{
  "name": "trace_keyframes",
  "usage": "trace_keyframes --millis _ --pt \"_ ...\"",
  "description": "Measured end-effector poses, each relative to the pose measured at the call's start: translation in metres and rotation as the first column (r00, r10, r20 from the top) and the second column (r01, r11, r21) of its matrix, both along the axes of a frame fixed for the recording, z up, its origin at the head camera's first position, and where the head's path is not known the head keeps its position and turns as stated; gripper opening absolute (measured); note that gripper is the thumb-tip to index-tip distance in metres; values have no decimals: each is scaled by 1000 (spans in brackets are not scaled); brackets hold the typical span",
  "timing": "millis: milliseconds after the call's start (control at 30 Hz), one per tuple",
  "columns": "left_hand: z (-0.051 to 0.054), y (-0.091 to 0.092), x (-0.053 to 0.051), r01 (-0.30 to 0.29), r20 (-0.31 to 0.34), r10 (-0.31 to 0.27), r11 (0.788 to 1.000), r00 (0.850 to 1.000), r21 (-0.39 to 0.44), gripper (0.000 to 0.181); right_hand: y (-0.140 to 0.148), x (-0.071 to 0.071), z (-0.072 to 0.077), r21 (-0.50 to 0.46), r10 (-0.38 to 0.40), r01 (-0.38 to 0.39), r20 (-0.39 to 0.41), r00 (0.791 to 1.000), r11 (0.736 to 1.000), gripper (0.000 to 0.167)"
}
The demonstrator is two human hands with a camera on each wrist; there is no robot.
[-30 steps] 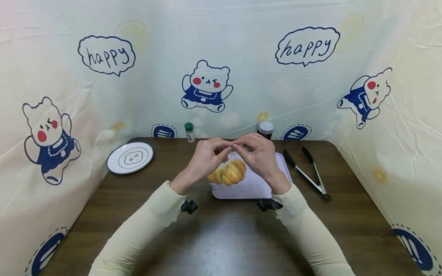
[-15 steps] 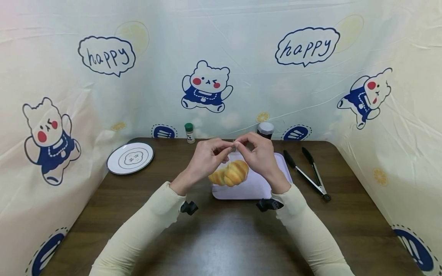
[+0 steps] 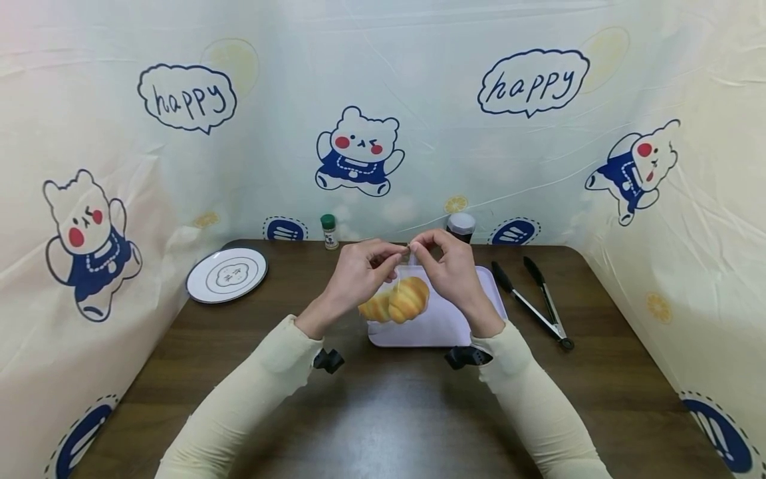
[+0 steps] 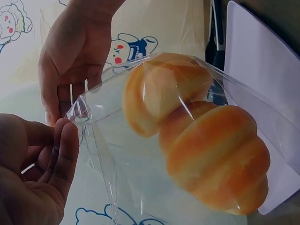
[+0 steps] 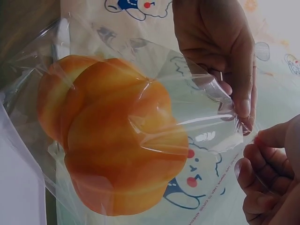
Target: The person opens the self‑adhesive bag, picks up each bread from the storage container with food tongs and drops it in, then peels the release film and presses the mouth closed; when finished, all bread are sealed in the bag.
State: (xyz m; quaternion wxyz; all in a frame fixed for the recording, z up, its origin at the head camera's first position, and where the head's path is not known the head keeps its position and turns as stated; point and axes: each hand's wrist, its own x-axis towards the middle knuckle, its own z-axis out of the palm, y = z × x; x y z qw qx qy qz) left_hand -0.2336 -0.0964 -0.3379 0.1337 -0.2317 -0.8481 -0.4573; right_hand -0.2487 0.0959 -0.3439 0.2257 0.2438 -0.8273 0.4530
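A clear plastic bag [image 4: 115, 164] with two golden bread rolls [image 3: 409, 301] in it hangs from both hands over the near part of a pale lilac tray [image 3: 445, 326]. My left hand [image 3: 362, 269] pinches the bag's top edge between thumb and fingers. Close beside it, my right hand [image 3: 449, 263] pinches the same edge, and a small gap separates their fingertips. Red print runs along the bag near the edge in the right wrist view. Whether the bag's mouth is sealed I cannot tell.
Black-tipped metal tongs [image 3: 541, 306] lie spread to the right of the tray. A white plate [image 3: 206, 283] is at the far left. Along the back stand a green-capped shaker [image 3: 328, 233] and a dark jar [image 3: 461, 227] with a pale lid, partly behind the right hand.
My right fingertips have shifted slightly right along the bag's edge, away from the left ones. The left hand stays nearly still. The bag with the rolls sways a little.
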Motion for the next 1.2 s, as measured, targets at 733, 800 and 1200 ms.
trace_keyframes --millis 733,800,1200 --pt "0 -1 1 -21 -13 21 1000 1000 10 16 3 -3 2 -41 -110 111 26 994 993 16" --pt "-1 -1 2 -33 0 33 999 999 24 17 5 -5 1 -56 -122 123 30 992 991 17" --pt "0 -10 1 -102 42 98 990 994 101 18 28 -15 -3 -150 -199 207 67 978 967 20"
